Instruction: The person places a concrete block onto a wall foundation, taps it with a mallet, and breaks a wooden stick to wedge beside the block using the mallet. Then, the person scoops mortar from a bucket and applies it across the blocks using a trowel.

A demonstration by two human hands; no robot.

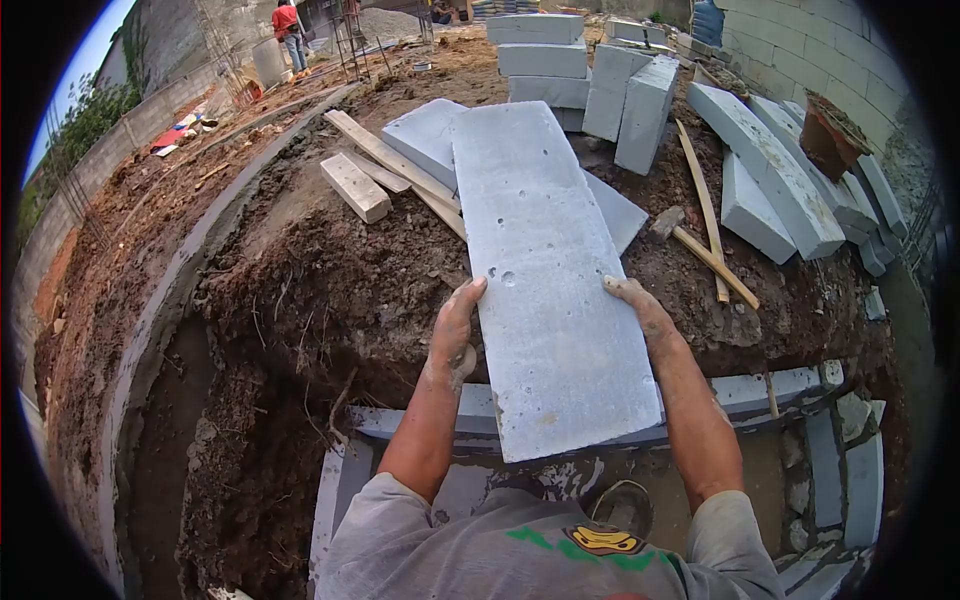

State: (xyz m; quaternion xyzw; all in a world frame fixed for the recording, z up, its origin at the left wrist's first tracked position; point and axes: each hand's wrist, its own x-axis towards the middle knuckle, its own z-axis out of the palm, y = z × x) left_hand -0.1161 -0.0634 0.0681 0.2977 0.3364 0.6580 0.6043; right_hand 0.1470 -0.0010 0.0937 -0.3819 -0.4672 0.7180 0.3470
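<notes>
A long, pale grey block (pixel 560 290) with small pits in its face is held up in front of my chest, its far end over the soil bank. My left hand (pixel 457 325) grips its left edge, thumb on the face. My right hand (pixel 643 308) holds the right edge at about the same height. The fingers of both hands are mostly hidden beneath or beside the block. Two more pale blocks lie partly hidden behind it, one to the upper left (pixel 422 140) and one to the right (pixel 615 212).
Stacked blocks (pixel 543 60) stand at the top, more (pixel 770 170) at the upper right. A hammer (pixel 715 262), wooden strips (pixel 703 205) and a short beam (pixel 355 188) lie on the soil. Low block walls (pixel 765 390) edge the muddy pit around me. A person in red (pixel 288 35) stands far off.
</notes>
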